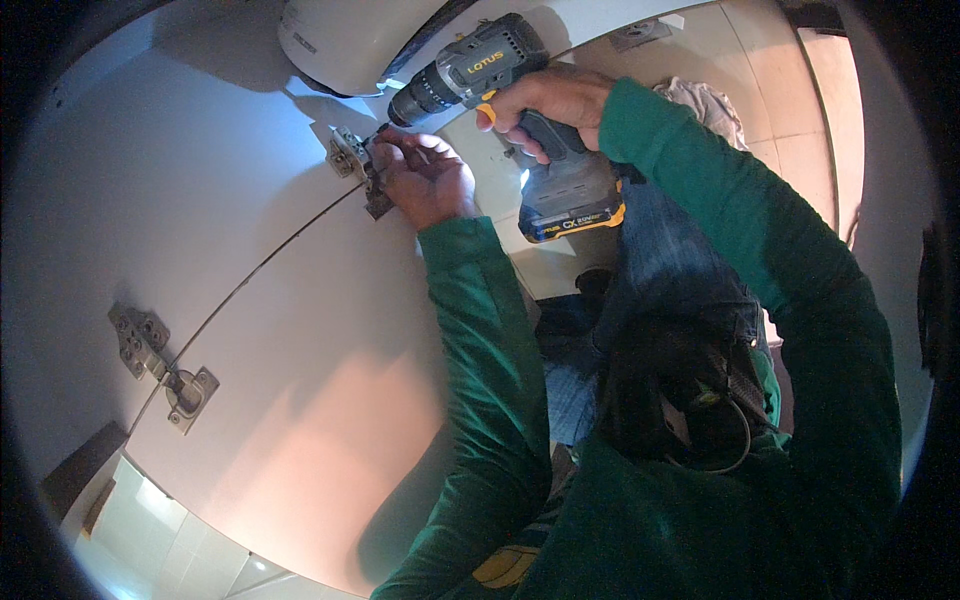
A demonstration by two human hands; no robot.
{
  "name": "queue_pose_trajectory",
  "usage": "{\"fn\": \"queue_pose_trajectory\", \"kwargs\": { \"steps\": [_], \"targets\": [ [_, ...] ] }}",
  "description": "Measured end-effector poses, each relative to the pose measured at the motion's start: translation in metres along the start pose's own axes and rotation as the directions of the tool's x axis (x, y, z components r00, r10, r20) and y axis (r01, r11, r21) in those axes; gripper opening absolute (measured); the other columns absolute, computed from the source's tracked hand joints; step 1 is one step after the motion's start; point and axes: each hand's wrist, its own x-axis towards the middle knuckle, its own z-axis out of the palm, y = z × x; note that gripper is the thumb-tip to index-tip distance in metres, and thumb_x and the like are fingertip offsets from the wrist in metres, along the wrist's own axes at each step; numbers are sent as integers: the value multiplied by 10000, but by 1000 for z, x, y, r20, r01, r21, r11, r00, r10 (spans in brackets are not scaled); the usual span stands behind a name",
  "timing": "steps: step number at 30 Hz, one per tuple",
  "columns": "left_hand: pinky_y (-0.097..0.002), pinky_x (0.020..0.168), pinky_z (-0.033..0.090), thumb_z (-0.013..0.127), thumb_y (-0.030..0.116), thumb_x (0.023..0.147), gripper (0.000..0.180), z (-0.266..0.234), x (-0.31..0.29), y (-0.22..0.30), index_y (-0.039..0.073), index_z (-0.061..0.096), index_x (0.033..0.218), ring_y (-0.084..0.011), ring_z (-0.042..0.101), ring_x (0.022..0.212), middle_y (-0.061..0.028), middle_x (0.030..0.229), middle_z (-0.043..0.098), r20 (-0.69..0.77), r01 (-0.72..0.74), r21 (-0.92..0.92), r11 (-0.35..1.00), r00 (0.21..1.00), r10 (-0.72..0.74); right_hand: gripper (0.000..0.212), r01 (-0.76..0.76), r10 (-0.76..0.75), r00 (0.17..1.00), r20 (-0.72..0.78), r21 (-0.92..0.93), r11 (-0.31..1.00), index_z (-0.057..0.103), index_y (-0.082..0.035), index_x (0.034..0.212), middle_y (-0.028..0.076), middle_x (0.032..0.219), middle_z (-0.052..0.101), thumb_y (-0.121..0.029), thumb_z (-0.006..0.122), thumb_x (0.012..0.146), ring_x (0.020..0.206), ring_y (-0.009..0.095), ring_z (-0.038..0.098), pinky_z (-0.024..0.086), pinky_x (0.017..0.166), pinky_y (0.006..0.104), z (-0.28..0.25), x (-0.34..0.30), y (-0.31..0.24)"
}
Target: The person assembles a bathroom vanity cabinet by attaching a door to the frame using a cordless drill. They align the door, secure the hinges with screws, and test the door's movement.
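Note:
My right hand is closed around the handle of a grey and black cordless drill with yellow trim. A forefinger lies at its yellow trigger. The chuck points down and left toward a metal cabinet hinge, and a light from the drill brightens the white panel behind. Just below the chuck, my left hand has its fingers pinched together against the hinge, near the drill's tip. Whatever sits between those fingertips is too small and covered to make out. The hinge joins a white door to the cabinet panel.
A second metal hinge joins the door and panel farther left. Close above the drill's chuck hangs a white rounded object. Pale floor tiles and a crumpled cloth lie at the upper right. A dark bag rests against my body.

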Motion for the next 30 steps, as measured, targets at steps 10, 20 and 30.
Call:
{"fn": "queue_pose_trajectory", "kwargs": {
  "steps": [10,20,30],
  "targets": [
    [-437,1093,439,470,403,1073,557,19,-67,-47,28,450,1484,-222,555,1240,-105,1460,539,80,-168,534,829,986,148,257,45,-46,999,-7,-68,997,689,28,965,69,689,603,-154,650,789,510,162,564,469,501,317,0,3,0],
    [-342,825,497,675,585,966,626,23,-102,-63,22,594,1226,-133,578,919,-26,1030,624,383,-316,872,373,916,-118,178,164,-189,942,-278,-111,980,690,-16,817,72,711,639,-194,694,831,589,163,592,502,559,323,4,20,13],
    [-403,755,543,564,666,985,675,41,-72,-48,33,583,1219,-220,638,924,-84,1095,638,266,-75,759,646,942,-204,134,19,-22,996,-87,-32,999,692,-68,715,36,733,648,-195,708,757,678,168,582,463,632,350,2,9,-21]
  ]
}}
